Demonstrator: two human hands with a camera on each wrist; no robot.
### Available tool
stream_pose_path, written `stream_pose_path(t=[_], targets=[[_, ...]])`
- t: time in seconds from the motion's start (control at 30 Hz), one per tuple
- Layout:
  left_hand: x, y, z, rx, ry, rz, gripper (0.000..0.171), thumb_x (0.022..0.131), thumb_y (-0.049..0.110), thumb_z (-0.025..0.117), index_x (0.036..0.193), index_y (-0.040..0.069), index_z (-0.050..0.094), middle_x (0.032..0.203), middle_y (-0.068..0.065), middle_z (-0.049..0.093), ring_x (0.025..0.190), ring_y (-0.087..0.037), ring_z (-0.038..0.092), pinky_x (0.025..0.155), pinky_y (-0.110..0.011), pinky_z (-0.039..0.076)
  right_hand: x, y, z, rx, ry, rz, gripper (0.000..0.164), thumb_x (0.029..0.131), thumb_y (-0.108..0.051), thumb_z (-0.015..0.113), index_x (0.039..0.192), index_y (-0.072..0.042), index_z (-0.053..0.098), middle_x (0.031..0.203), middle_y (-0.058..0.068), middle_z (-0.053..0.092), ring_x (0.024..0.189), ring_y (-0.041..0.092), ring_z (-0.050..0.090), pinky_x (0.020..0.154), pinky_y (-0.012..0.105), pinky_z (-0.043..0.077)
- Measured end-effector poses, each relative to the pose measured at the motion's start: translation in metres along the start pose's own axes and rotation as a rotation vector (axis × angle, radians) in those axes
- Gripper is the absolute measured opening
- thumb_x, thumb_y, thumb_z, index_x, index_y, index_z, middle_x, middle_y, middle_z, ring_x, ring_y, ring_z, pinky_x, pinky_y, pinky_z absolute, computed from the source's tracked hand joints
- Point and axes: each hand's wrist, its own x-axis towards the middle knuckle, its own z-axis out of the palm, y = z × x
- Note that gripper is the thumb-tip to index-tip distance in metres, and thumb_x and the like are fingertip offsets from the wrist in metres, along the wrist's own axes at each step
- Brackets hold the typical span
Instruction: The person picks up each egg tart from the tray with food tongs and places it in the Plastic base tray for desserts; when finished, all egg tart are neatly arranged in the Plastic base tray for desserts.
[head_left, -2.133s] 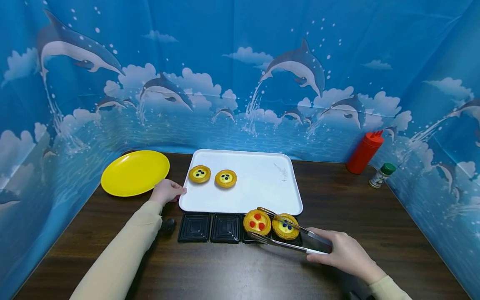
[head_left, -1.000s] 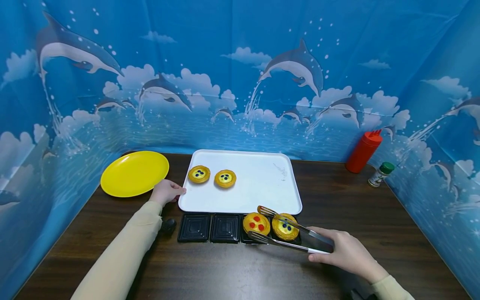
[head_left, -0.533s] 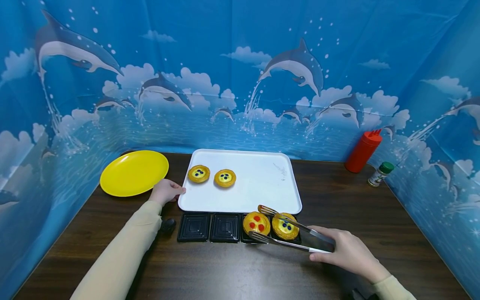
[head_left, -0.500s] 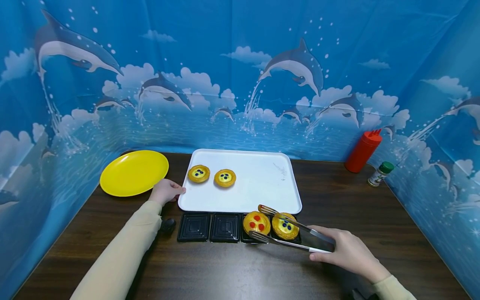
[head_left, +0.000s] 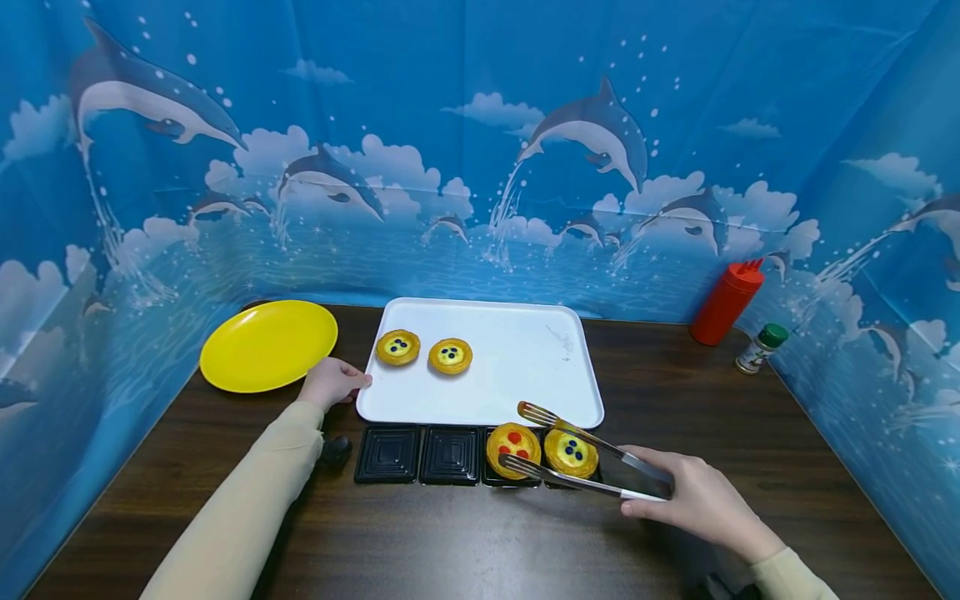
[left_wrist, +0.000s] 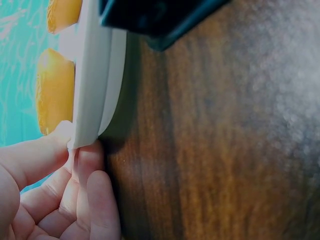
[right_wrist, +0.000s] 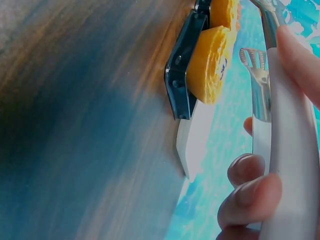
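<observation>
My left hand (head_left: pixel 330 382) pinches the left rim of a white tray (head_left: pixel 517 358) between thumb and fingers, plainly seen in the left wrist view. Two egg tarts with blue dots, one left (head_left: pixel 398 347) and one right (head_left: pixel 451 357), lie on that tray. My right hand (head_left: pixel 697 497) grips metal tongs (head_left: pixel 611 490) by their white handles, arms spread apart with nothing between the tips. The tongs hover over a tart with red dots (head_left: pixel 513 440) and a blue-dotted tart (head_left: pixel 572 454), which sit in the right compartments of a black tray (head_left: pixel 387 455).
A yellow plate (head_left: pixel 262 346) lies left of my left hand. At the back right stand a red squeeze bottle (head_left: pixel 726 304) and a green-capped shaker (head_left: pixel 762 348). A small black object (head_left: pixel 336 452) is beside my left forearm. A dolphin-print curtain (head_left: pixel 480 167) borders the table.
The tongs have risen slightly off the tarts, their lower arm now crossing in front of the red-dotted one. My left hand and the white tray have stayed in place.
</observation>
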Motion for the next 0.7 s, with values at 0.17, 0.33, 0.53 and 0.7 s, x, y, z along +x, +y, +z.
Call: stream_pose_path(t=[0.17, 0.33, 0.53, 0.7], targets=[[0.000, 0.000, 0.000, -0.004, -0.005, -0.006, 0.037, 0.092, 0.024, 0.062, 0.112, -0.007, 0.064, 0.111, -0.023, 0.063, 0.084, -0.025, 0.061, 0.080, -0.036, 0.054, 0.009, 0.000, -0.003, -0.013, 0.035, -0.032, 0.070, 0.070, -0.053, 0.077, 0.128, -0.018, 0.060, 0.101, 0.003, 0.067, 0.077, 0.015, 0.054, 0.060, 0.029, 0.047], [0.001, 0.000, -0.001, -0.009, -0.010, -0.011, 0.037, 0.093, 0.025, 0.062, 0.113, -0.007, 0.064, 0.112, -0.023, 0.062, 0.085, -0.026, 0.062, 0.081, -0.036, 0.054, 0.025, -0.001, -0.007, -0.028, 0.072, -0.065, 0.071, 0.071, -0.054, 0.076, 0.129, -0.017, 0.059, 0.105, 0.006, 0.067, 0.079, 0.017, 0.054, 0.061, 0.029, 0.047], [0.003, -0.001, -0.001, -0.019, -0.025, -0.008, 0.037, 0.092, 0.024, 0.063, 0.112, -0.007, 0.064, 0.110, -0.022, 0.062, 0.085, -0.025, 0.062, 0.079, -0.033, 0.055, 0.048, -0.001, -0.010, -0.027, 0.079, -0.060, 0.074, 0.073, -0.058, 0.073, 0.132, -0.017, 0.056, 0.105, 0.008, 0.066, 0.078, 0.018, 0.053, 0.060, 0.028, 0.046], [0.004, -0.002, -0.002, -0.020, -0.030, -0.004, 0.035, 0.092, 0.024, 0.063, 0.112, -0.006, 0.064, 0.108, -0.020, 0.063, 0.084, -0.024, 0.062, 0.078, -0.031, 0.056, 0.067, -0.001, -0.010, -0.053, 0.061, -0.079, 0.078, 0.073, -0.062, 0.071, 0.133, -0.016, 0.056, 0.113, 0.010, 0.065, 0.081, 0.018, 0.053, 0.060, 0.028, 0.045]])
